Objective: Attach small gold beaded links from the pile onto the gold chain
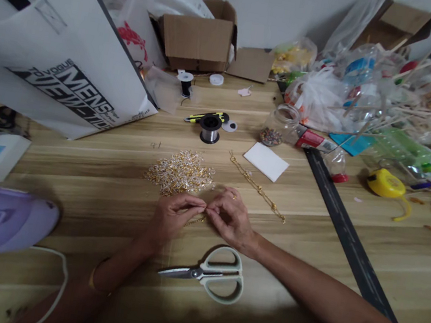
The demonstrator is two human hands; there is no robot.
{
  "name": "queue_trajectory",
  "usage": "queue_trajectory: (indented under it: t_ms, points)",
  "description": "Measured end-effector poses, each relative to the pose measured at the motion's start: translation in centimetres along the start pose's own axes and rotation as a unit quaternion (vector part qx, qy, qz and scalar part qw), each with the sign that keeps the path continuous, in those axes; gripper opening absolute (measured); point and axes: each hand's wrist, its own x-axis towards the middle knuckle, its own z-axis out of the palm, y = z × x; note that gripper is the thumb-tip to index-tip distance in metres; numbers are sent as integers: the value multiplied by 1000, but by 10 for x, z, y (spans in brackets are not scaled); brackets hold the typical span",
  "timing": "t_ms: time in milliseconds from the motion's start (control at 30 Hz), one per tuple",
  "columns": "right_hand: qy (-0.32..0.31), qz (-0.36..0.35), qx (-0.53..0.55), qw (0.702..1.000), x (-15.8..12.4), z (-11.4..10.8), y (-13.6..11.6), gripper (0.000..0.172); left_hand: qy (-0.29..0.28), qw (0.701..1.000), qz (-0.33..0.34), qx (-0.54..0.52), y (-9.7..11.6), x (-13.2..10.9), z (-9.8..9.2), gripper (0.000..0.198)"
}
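My left hand (176, 215) and my right hand (231, 216) meet just above the wooden table, thumbs and forefingers pinched tip to tip. What they pinch is too small to make out. A short gold chain (193, 223) trails beneath the fingertips; whether it is held is unclear. Right behind my left hand lies a heap of small gold and clear pieces (181, 172). A longer gold chain with beads (259, 189) stretches across the table beyond my right hand. Scissors with pale handles (210, 274) lie closer to my body, blades pointing left.
Behind the heap stand a wire spool (210, 129) and a yellow-black cutter (202, 117). A jar of beads (278, 128) and a white card (266, 162) are farther right, near a yellow tape measure (386, 183). At left are a purple iron (2, 225) and a large paper bag (63, 59).
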Motion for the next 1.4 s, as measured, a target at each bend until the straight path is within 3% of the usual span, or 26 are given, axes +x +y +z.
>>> queue_trajectory:
  t_ms: [567,800,1400]
  points:
    - [2,10,-4,1000,0,1,1,3,9,997,37,65,-1,-1,-2,8]
    - [-6,-5,-2,1000,0,1,1,3,-13,994,61,89,6,-2,0,6]
    - [-8,-17,-3,1000,2,1,-2,4,13,994,51,91,-2,-1,1,4]
